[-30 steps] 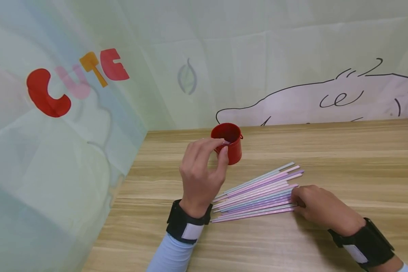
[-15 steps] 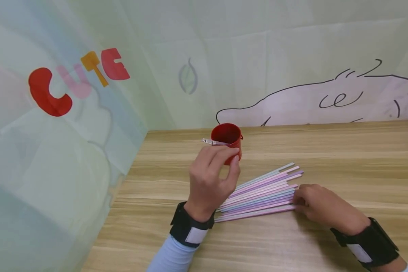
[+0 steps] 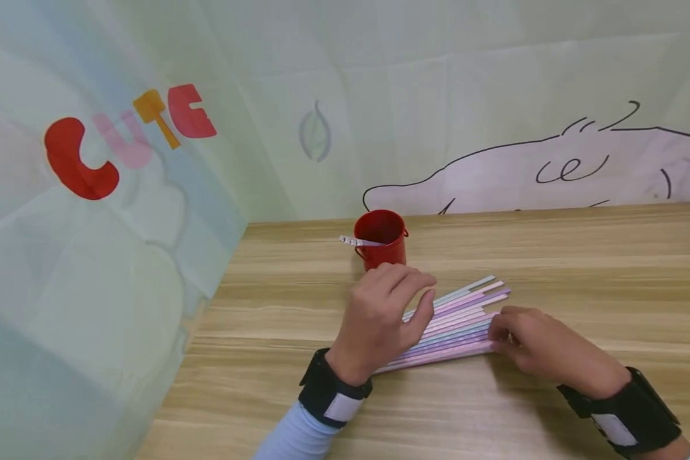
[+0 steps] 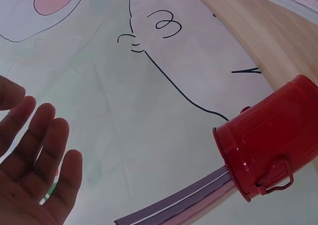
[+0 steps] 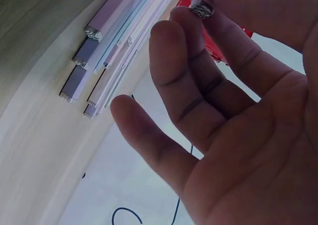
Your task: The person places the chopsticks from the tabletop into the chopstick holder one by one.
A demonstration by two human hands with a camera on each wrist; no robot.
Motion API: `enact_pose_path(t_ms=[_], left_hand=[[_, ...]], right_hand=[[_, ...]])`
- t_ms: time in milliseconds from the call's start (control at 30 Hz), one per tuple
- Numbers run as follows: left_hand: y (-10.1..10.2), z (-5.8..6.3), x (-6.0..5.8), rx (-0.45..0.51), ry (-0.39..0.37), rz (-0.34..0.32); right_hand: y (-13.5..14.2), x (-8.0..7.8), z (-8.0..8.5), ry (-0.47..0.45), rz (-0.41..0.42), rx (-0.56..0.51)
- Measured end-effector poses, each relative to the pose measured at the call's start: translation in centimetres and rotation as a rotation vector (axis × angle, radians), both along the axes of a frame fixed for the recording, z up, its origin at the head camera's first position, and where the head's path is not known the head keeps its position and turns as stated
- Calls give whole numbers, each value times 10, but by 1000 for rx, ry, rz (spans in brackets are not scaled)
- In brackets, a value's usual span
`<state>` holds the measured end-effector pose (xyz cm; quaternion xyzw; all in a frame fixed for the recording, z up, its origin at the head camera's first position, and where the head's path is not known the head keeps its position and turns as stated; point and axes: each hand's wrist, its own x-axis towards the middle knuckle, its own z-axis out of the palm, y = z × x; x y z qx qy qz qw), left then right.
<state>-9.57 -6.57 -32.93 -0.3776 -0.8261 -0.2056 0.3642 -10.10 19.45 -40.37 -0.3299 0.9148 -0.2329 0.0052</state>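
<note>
A small red bucket (image 3: 395, 253) stands near the table's back edge. Several pastel paper strips (image 4: 179, 200) stick out over its rim, leaning left in the head view. My left hand (image 3: 382, 316) hovers just in front of the bucket, fingers relaxed and holding nothing; the left wrist view shows its fingers (image 4: 54, 140) apart from the bucket. More pastel strips (image 3: 457, 329) lie fanned out on the table, partly hidden behind that hand. At their right ends my right hand (image 3: 543, 345) pinches a strip end (image 5: 201, 9) between thumb and fingertips.
The wooden table (image 3: 253, 332) meets a pale printed cloth (image 3: 379, 115) along its back edge. More cloth with coloured letters (image 3: 94, 163) hangs at the left side. A wire handle (image 4: 278, 180) hangs at the bucket's side.
My left hand has let go of the strips at the bucket, leaving them leaning over its rim, and has moved right and toward me. My right hand has stayed at the strip ends.
</note>
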Motion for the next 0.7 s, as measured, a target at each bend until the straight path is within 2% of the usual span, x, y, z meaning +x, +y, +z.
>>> enact_pose_path(t_ms=[233, 567, 700], left_hand=[[2, -4, 2, -61, -84, 7], [5, -10, 1, -155, -141, -7], [7, -13, 0, -201, -145, -37]], right_hand=[[-2, 0, 4, 26, 32, -86], [-6, -1, 8, 249, 59, -225], [-8, -1, 11, 281, 66, -276]])
